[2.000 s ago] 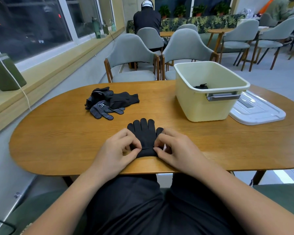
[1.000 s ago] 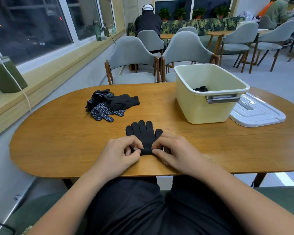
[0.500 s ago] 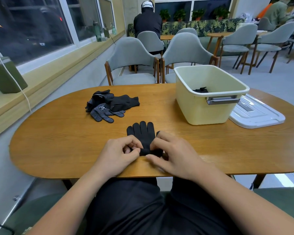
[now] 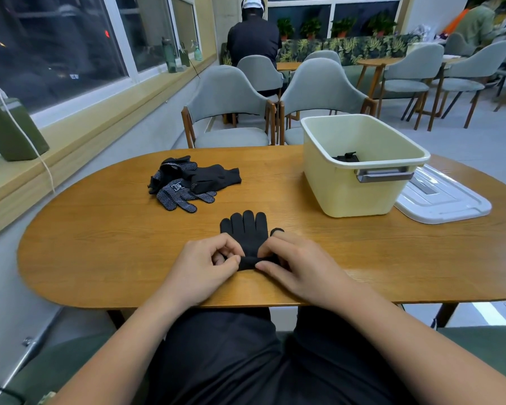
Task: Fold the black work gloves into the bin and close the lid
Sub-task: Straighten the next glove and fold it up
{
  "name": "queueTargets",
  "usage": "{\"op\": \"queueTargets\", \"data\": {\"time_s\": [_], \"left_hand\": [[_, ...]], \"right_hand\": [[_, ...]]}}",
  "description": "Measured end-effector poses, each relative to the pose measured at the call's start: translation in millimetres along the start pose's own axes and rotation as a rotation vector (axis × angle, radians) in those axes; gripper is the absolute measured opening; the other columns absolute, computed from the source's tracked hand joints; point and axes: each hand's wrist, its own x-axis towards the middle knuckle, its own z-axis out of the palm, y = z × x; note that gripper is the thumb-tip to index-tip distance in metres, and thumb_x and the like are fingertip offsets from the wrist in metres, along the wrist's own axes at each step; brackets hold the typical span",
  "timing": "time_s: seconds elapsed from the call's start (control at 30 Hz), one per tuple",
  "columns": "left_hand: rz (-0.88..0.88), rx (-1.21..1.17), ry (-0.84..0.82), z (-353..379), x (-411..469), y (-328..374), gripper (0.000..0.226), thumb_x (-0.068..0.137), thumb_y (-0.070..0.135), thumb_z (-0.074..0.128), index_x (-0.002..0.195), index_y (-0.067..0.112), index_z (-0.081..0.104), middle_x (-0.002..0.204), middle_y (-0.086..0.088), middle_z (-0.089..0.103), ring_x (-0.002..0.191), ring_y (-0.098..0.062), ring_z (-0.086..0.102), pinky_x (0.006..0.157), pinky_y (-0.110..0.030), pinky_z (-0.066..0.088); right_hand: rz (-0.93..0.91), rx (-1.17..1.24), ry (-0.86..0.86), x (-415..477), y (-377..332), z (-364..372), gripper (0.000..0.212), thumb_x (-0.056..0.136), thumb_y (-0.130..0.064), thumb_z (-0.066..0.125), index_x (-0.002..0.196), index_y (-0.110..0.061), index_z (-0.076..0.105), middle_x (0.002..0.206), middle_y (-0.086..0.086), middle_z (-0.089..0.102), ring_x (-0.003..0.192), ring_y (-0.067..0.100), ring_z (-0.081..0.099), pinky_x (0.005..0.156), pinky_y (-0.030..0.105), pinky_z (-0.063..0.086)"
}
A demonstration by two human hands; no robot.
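A black glove (image 4: 247, 232) lay flat near the front edge of the desk (image 4: 100, 244), fingers pointing away. The left hand (image 4: 208, 264) and right hand (image 4: 298, 267) each kept a closed grip, pinching its rolled cuff. A pile of gloves (image 4: 190, 182) lay farther back, left. The bin (image 4: 360, 194) stood uncovered at right with a dark item (image 4: 346, 157) inside, and the lid (image 4: 444, 200) lay flat beside it.

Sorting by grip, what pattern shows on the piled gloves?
Pile of gloves: white dots on black, head view.
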Motion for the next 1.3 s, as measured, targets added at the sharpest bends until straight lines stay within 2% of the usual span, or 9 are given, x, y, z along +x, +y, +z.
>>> {"op": "queueTargets", "data": {"time_s": [0.1, 0.3, 0.4, 0.57, 0.73, 0.87, 1.1, 1.2, 1.3], "left_hand": [[-0.001, -0.004, -0.005, 0, -1, 1, 0.021, 0.092, 0.013, 0.075, 0.086, 0.033, 0.077, 0.078, 0.008, 0.071, 0.064, -0.006, 0.057, 0.067, -0.023, 0.048], [-0.002, -0.017, -0.003, 0, -1, 0, 0.013, 0.096, 0.023, 0.077, 0.089, 0.034, 0.077, 0.083, 0.007, 0.073, 0.070, -0.021, 0.062, 0.071, -0.034, 0.053], [-0.002, 0.001, -0.005, -1, 1, -1, 0.013, 0.095, 0.024, 0.078, 0.088, 0.035, 0.077, 0.082, 0.009, 0.072, 0.066, -0.011, 0.056, 0.069, -0.030, 0.050], [0.043, 0.054, 0.047, 1, 1, -2, 0.017, 0.092, 0.021, 0.080, 0.083, 0.035, 0.075, 0.084, 0.009, 0.065, 0.070, -0.010, 0.057, 0.068, -0.021, 0.044], [0.178, 0.178, 0.097, 2, -4, 4, 0.018, 0.096, 0.017, 0.077, 0.093, 0.034, 0.073, 0.094, 0.017, 0.060, 0.088, -0.013, 0.060, 0.075, -0.017, 0.045], [0.300, 0.308, 0.129, 4, -10, 6, 0.017, 0.098, 0.012, 0.075, 0.097, 0.028, 0.069, 0.093, 0.020, 0.062, 0.091, -0.007, 0.055, 0.079, -0.019, 0.044], [0.406, 0.420, 0.158, 8, -15, 1, 0.007, 0.100, 0.020, 0.069, 0.105, 0.023, 0.073, 0.092, 0.014, 0.067, 0.087, -0.011, 0.057, 0.078, -0.035, 0.051], [0.400, 0.439, 0.143, 7, -15, 1, 0.007, 0.095, 0.023, 0.073, 0.101, 0.023, 0.075, 0.089, 0.015, 0.065, 0.087, -0.010, 0.056, 0.078, -0.036, 0.051], [0.360, 0.401, 0.114, 6, -15, 1, 0.013, 0.091, 0.034, 0.073, 0.100, 0.025, 0.075, 0.091, 0.019, 0.064, 0.090, -0.007, 0.056, 0.080, -0.034, 0.052]], "right_hand": [[0.000, 0.053, 0.004, 0, 1, -1, 0.011, 0.106, -0.039, 0.066, 0.109, -0.028, 0.065, 0.099, -0.022, 0.055, 0.084, 0.002, 0.052, 0.074, 0.038, 0.052], [0.068, 0.125, 0.000, 3, 4, -2, 0.007, 0.105, -0.035, 0.069, 0.102, -0.029, 0.071, 0.096, -0.016, 0.065, 0.089, 0.007, 0.060, 0.078, 0.028, 0.049], [0.126, 0.138, 0.000, 6, 6, -2, 0.011, 0.104, -0.037, 0.071, 0.102, -0.027, 0.076, 0.095, -0.014, 0.067, 0.089, 0.008, 0.062, 0.077, 0.022, 0.046], [0.187, 0.146, -0.001, 8, 5, 1, 0.011, 0.104, -0.037, 0.071, 0.099, -0.028, 0.076, 0.095, -0.015, 0.059, 0.086, 0.007, 0.059, 0.077, 0.032, 0.052], [0.218, 0.134, 0.017, 11, 4, 4, 0.010, 0.104, -0.036, 0.070, 0.098, -0.029, 0.073, 0.097, -0.014, 0.058, 0.088, 0.008, 0.059, 0.082, 0.040, 0.054], [0.163, 0.103, 0.054, 9, 4, 7, 0.003, 0.103, -0.027, 0.070, 0.104, -0.026, 0.073, 0.102, -0.012, 0.058, 0.091, 0.010, 0.058, 0.082, 0.042, 0.054], [-0.049, -0.108, 0.068, 2, 0, 7, 0.019, 0.101, -0.015, 0.061, 0.113, -0.025, 0.072, 0.114, -0.008, 0.064, 0.098, 0.018, 0.063, 0.069, 0.044, 0.056], [-0.060, -0.157, 0.078, 1, -4, 7, 0.018, 0.097, -0.015, 0.064, 0.111, -0.022, 0.074, 0.111, -0.005, 0.066, 0.096, 0.020, 0.064, 0.067, 0.036, 0.053], [-0.045, -0.160, 0.077, -1, -9, 6, 0.017, 0.098, -0.023, 0.061, 0.109, -0.022, 0.073, 0.109, -0.006, 0.064, 0.093, 0.018, 0.063, 0.067, 0.025, 0.039]]}}
